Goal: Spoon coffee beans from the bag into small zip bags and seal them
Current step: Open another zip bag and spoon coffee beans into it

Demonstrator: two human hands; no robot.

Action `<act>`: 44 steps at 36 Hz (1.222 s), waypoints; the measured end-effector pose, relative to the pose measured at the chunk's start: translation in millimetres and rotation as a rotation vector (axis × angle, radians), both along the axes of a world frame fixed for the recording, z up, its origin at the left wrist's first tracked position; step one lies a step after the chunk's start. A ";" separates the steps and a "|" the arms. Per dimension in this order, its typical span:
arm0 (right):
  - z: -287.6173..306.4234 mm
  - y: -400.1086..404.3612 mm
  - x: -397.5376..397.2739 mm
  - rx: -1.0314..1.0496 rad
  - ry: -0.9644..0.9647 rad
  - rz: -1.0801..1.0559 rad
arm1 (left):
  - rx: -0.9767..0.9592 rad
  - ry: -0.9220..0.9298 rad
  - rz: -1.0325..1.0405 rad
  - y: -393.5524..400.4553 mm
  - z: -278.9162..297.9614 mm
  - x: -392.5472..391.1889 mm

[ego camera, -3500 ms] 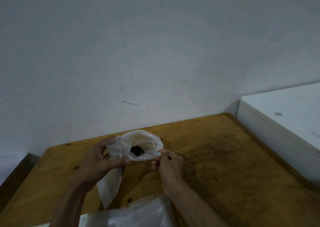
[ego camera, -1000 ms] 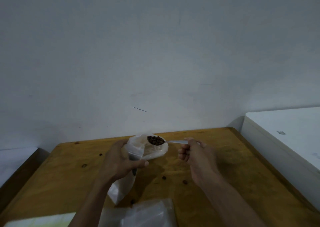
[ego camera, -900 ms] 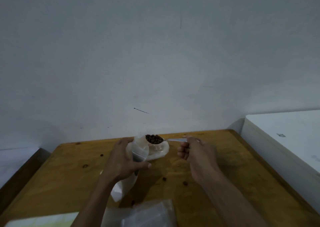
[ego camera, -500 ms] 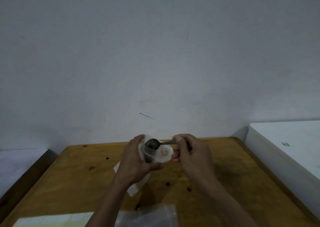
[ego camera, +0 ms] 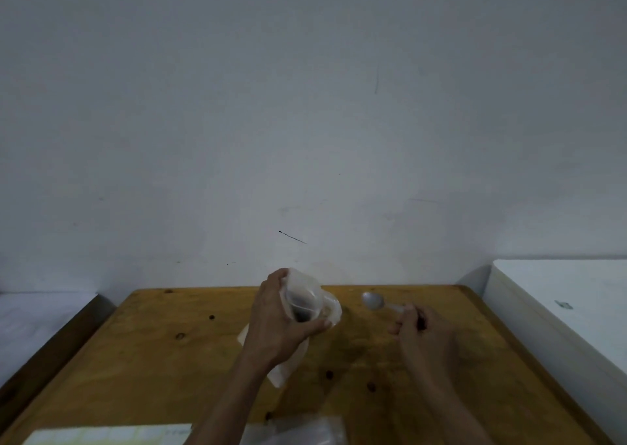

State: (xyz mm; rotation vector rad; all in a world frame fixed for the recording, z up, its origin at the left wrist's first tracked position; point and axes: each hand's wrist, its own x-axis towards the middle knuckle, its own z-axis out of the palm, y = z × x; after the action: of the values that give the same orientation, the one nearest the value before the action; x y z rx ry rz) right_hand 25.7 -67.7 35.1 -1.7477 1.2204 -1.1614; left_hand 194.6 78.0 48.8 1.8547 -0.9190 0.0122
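- 2 hands over 1 wooden table point(ego camera: 152, 359), both bare forearms reaching in from the near edge.
- Left hand point(ego camera: 274, 322) grips 1 small zip bag point(ego camera: 303, 300), fingers and thumb curled round it, its mouth held open and raised above the tabletop.
- A dark clump of coffee beans point(ego camera: 300, 314) shows through the clear plastic, low in that small bag.
- 1 larger pale bag point(ego camera: 288, 363) hangs or lies beneath the left hand, its lower end reaching toward the near side; whether the hand holds it too, I cannot tell.
- Right hand point(ego camera: 419, 332) pinches 1 spoon point(ego camera: 373, 301) by the handle, fingers curled; it sits well to the right of the small bag, apart from it.
- The spoon bowl faces left toward the bag and looks empty.
- At least 3 loose beans point(ego camera: 328, 374) lie on the wood between the two forearms; other dark spots to the left could be knots or beans, too small to tell.
- 1 pile of clear plastic point(ego camera: 305, 432) sits at the near edge, how many pieces cannot be counted.
- 1 pale sheet point(ego camera: 108, 435) lies at the near left corner.
- 1 white surface point(ego camera: 559, 309) stands just beside the table on the right.
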 end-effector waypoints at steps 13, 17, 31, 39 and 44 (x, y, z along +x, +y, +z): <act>-37.4 -5.0 -12.6 0.024 0.606 0.042 | -0.009 0.062 0.026 -2.9 -5.7 -6.9; -13.8 10.9 -13.7 -0.127 0.514 0.123 | -0.018 0.064 0.029 -0.5 -3.3 -12.2; 69.0 49.6 33.0 -0.363 0.103 0.466 | -0.124 0.138 -0.071 23.9 24.2 -15.3; 81.0 40.6 23.1 -0.356 0.023 0.473 | -0.389 0.343 -0.085 34.2 45.3 -13.2; 84.7 41.5 18.6 -0.361 -0.015 0.492 | -0.469 0.426 -0.136 35.6 47.4 -14.0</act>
State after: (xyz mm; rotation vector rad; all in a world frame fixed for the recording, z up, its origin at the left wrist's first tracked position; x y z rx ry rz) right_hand 44.3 -26.2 119.8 -2.1395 0.5335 -1.1310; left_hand 180.7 113.6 96.2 1.2900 -0.6699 -0.2247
